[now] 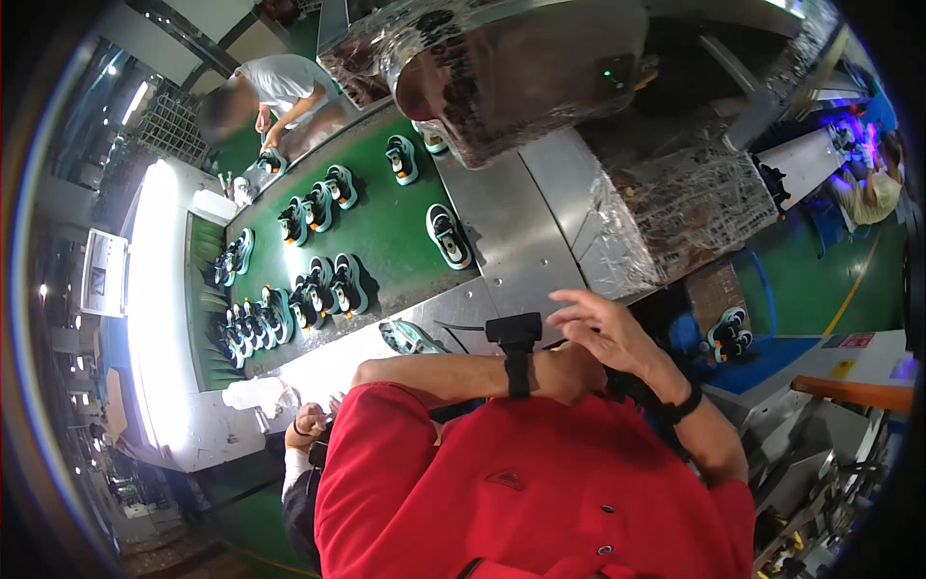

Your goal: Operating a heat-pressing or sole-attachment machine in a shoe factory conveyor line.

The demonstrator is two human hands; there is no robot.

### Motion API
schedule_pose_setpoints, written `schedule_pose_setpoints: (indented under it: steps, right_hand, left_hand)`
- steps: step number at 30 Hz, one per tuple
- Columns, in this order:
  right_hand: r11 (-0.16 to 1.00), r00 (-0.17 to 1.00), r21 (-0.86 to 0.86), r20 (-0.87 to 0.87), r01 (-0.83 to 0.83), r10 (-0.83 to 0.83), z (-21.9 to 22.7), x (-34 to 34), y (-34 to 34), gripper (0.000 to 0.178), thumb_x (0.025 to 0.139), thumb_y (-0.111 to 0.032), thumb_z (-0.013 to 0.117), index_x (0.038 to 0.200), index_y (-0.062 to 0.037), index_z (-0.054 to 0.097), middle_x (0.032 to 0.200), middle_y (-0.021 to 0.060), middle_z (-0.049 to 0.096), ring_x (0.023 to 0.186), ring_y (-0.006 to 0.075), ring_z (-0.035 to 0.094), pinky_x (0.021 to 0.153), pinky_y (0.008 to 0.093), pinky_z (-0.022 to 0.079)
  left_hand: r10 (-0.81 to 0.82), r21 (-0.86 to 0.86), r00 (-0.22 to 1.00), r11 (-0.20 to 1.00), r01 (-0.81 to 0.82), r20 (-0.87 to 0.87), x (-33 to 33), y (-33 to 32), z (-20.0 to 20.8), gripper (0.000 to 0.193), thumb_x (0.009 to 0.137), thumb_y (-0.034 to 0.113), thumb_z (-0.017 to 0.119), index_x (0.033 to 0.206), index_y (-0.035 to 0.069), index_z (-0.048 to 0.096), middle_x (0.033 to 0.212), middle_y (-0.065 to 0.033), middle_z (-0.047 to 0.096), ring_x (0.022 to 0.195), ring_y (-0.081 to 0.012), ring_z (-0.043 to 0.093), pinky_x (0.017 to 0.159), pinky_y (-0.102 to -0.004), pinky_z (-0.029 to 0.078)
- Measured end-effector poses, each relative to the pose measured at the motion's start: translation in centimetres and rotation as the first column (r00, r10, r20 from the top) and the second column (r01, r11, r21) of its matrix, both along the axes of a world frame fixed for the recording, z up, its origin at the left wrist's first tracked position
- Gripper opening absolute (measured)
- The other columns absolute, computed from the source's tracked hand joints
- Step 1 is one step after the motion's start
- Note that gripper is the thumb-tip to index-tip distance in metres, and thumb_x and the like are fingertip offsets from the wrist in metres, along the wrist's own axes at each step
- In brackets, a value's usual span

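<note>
wrist device point(516, 329) sits by shoe point(410, 338) and tabletop point(511, 241), right hand point(614, 335) spread, left hand point(573, 373) unclear.

wrist device point(514, 329): matt plastic | shirt point(550, 463): cloth | worktop point(516, 217): smooth metal | wrap point(675, 227): glossy plastic

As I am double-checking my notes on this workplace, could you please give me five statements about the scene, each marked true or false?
1. Shoes stand on a green surface. True.
2. The wearer's right hand is clenched around a shoe. False: its fingers are spread, with no shoe in them.
3. The wearer has on a red shirt. True.
4. The boxy black device is strapped to the right wrist. False: it is on the left wrist.
5. A person in a white shirt, at the upper left, has a hand at a shoe. True.
</note>
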State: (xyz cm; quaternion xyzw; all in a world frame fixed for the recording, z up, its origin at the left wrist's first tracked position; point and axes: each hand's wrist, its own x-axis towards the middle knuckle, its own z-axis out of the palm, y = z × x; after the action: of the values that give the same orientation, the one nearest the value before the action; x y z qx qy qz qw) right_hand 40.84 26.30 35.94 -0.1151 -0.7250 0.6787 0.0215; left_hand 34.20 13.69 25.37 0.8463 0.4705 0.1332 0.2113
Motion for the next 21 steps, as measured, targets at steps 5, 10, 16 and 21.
schedule_pose_setpoints:
  steps: [5, 10, 16, 21]
  right_hand:
    - [0.867, 0.929, -0.432, 0.144, -0.25, 0.34, 1.2, 0.9, -0.3, 0.043, 0.084, -0.015, 0.071, 0.12, 0.0036, 0.057, 0.091, 0.0096, 0.068, 0.083, 0.0128, 0.063, 0.076, 0.0288, 0.052]
    - [0.938, 0.927, 0.245, -0.225, -0.244, 0.3, 5.6, 5.4, -1.8, 0.037, 0.074, -0.008, 0.069, 0.11, -0.0068, 0.065, 0.081, 0.0093, 0.066, 0.079, 0.0221, 0.061, 0.072, 0.0322, 0.051]
    - [0.648, 0.542, 0.755, -0.589, 0.104, 0.6, 6.4, 11.5, -4.8, 0.029, 0.08, -0.012, 0.057, 0.106, -0.0001, 0.062, 0.106, 0.0186, 0.063, 0.098, 0.0306, 0.063, 0.081, 0.0382, 0.053]
    - [0.544, 0.562, 0.827, -0.521, 0.145, 0.642, 12.4, 10.0, -0.4, 0.04, 0.081, -0.014, 0.059, 0.117, 0.0016, 0.058, 0.114, 0.018, 0.062, 0.107, 0.0307, 0.061, 0.089, 0.0407, 0.05]
  left_hand:
    - [-0.002, 0.136, 0.988, 0.991, -0.019, 0.155, 3.3, 1.0, 3.5, 0.025, 0.084, 0.028, 0.064, 0.092, 0.004, 0.062, 0.088, -0.0139, 0.063, 0.087, -0.0301, 0.062, 0.075, -0.042, 0.049]
    - [0.091, 0.166, 0.904, 0.971, -0.175, 0.418, 5.4, 1.0, 8.8, 0.031, 0.087, 0.027, 0.063, 0.107, 0.003, 0.06, 0.102, -0.0159, 0.063, 0.1, -0.0296, 0.06, 0.084, -0.0405, 0.047]
    - [0.283, -0.108, 0.901, 0.959, -0.262, 0.329, 8.5, 7.0, 14.1, 0.038, 0.089, 0.026, 0.064, 0.116, 0.0, 0.059, 0.108, -0.019, 0.066, 0.104, -0.0341, 0.062, 0.087, -0.0411, 0.049]
    - [0.368, 0.01, 0.853, 0.917, -0.4, 0.371, 5.2, 10.6, 19.7, 0.036, 0.087, 0.022, 0.066, 0.115, 0.002, 0.06, 0.104, -0.0185, 0.067, 0.098, -0.0335, 0.065, 0.085, -0.0423, 0.051]
